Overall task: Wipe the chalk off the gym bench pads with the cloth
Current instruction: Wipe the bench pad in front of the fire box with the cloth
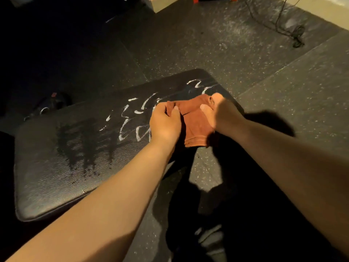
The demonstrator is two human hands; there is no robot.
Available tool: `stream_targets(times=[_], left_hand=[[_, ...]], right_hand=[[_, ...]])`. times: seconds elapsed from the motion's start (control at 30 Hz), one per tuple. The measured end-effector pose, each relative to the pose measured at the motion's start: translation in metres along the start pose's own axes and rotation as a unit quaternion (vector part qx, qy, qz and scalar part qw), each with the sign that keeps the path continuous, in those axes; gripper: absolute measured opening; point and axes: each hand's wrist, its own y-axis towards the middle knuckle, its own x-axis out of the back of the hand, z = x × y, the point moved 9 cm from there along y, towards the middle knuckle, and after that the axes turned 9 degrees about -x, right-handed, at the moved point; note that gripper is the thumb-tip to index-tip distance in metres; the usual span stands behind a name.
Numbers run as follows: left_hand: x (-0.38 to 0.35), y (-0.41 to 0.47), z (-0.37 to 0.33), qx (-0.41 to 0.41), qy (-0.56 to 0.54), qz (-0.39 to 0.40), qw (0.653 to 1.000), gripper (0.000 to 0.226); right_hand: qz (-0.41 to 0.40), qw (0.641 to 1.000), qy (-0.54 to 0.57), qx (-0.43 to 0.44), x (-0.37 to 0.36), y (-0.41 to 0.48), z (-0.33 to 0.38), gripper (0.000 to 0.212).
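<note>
Black bench pad point(47, 167) looks wiped and damp at its left, perhaps; white chalk marks point(130, 118) are left in the middle. Over its right end the left hand point(165, 123) and right hand point(221, 114) each grasp the rust cloth point(194, 120)

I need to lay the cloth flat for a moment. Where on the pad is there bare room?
The near-left end of the bench pad is bare, from its rounded edge up to the dark streaks. Past those it is crowded: chalk marks cover the pad, and the left hand and right hand hold the cloth there.
</note>
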Motion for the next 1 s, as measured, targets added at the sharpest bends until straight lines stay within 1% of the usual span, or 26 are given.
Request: stream_targets(times=[0.07,0.13,0.23,0.3,0.4,0.43,0.5,0.53,0.57,0.6,0.63,0.67,0.7,0.77,0.8,0.9,0.93,1.0], left_hand=[[0.004,0.001,0.000,-0.008,0.043,-0.005,0.999,0.020],[0.011,0.002,0.001,0.002,0.060,-0.005,0.998,0.013],[0.030,0.000,-0.001,0.013,0.072,-0.018,0.997,0.012],[0.042,-0.002,0.002,0.028,0.068,-0.022,0.997,0.012],[0.066,0.000,0.014,0.047,0.068,-0.049,0.995,0.012],[0.075,0.000,0.020,0.051,0.069,-0.064,0.994,0.011],[0.093,0.000,0.031,0.049,0.066,-0.085,0.993,0.006],[0.099,-0.002,0.035,0.040,0.069,-0.086,0.993,0.005],[0.104,-0.003,0.039,0.027,0.075,-0.079,0.994,0.005],[0.107,-0.005,0.041,0.009,0.079,-0.072,0.994,0.007],[0.111,-0.006,0.044,-0.014,0.081,-0.067,0.994,0.008],[0.114,-0.008,0.045,-0.036,0.083,-0.062,0.994,0.011],[0.118,-0.010,0.044,-0.060,0.083,-0.060,0.993,0.016],[0.121,-0.018,0.042,-0.104,0.070,-0.045,0.991,0.024],[0.121,-0.023,0.040,-0.123,0.070,-0.032,0.989,0.028],[0.126,-0.039,0.036,-0.178,0.107,-0.019,0.978,0.037],[0.127,-0.041,0.036,-0.187,0.121,-0.019,0.975,0.039],[0.129,-0.040,0.039,-0.185,0.139,-0.014,0.973,0.041]], right_hand=[[0.031,1.000,-0.002,0.003,-0.008,0.003,-0.008,0.031],[0.052,0.998,0.021,-0.005,-0.010,0.002,-0.008,0.031],[0.065,0.996,0.057,-0.023,-0.016,-0.003,0.001,0.032],[0.055,0.997,0.054,-0.023,-0.024,-0.006,0.015,0.036],[0.025,0.998,0.046,-0.018,-0.042,-0.009,0.036,0.049],[0.004,0.999,0.035,-0.005,-0.047,-0.011,0.043,0.054],[-0.048,0.995,-0.045,0.071,-0.058,-0.021,0.065,0.052],[-0.040,0.987,-0.093,0.122,-0.071,-0.029,0.077,0.047],[0.005,0.979,-0.123,0.165,-0.092,-0.037,0.087,0.046],[0.070,0.969,-0.144,0.187,-0.116,-0.046,0.094,0.051],[0.133,0.958,-0.174,0.185,-0.139,-0.053,0.094,0.058],[0.171,0.945,-0.219,0.172,-0.154,-0.056,0.090,0.063],[0.186,0.931,-0.269,0.163,-0.161,-0.055,0.087,0.065],[0.195,0.914,-0.326,0.144,-0.161,-0.050,0.086,0.062],[0.196,0.909,-0.343,0.132,-0.160,-0.045,0.084,0.061],[0.175,0.910,-0.362,0.096,-0.158,-0.034,0.090,0.059],[0.175,0.910,-0.359,0.110,-0.161,-0.035,0.093,0.058],[0.180,0.896,-0.352,0.200,-0.161,-0.054,0.108,0.056]])
